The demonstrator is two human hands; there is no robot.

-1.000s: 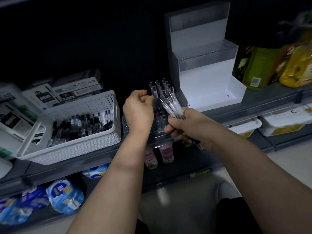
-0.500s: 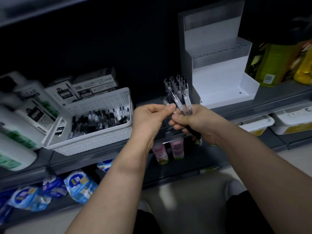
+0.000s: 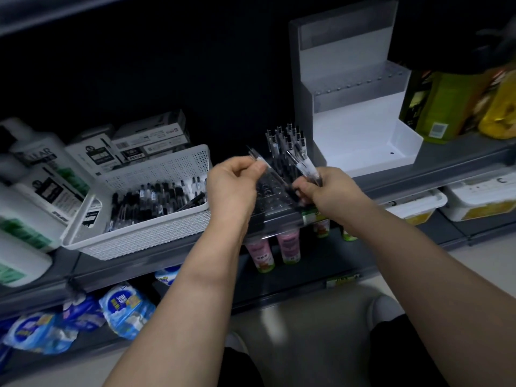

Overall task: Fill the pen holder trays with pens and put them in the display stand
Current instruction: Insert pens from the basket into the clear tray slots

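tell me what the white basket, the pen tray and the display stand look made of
White basket: likely moulded plastic, matte, with a fine perforated grid in its walls.
Pen tray: seems clear hard plastic or acrylic, glossy; rows of holes and the shelf show through it.
Display stand: apparently white plastic or acrylic sheet, smooth, with frosted translucent steps.

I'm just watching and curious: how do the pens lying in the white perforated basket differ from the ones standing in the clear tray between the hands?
The pens in the white perforated plastic basket lie flat in a loose, jumbled heap; the pens in the clear plastic holder tray stand upright in ordered rows at its far end. The basket pile is plainly larger; the tray's near holes are still empty. Both sets look like the same clear-barrelled black pens.
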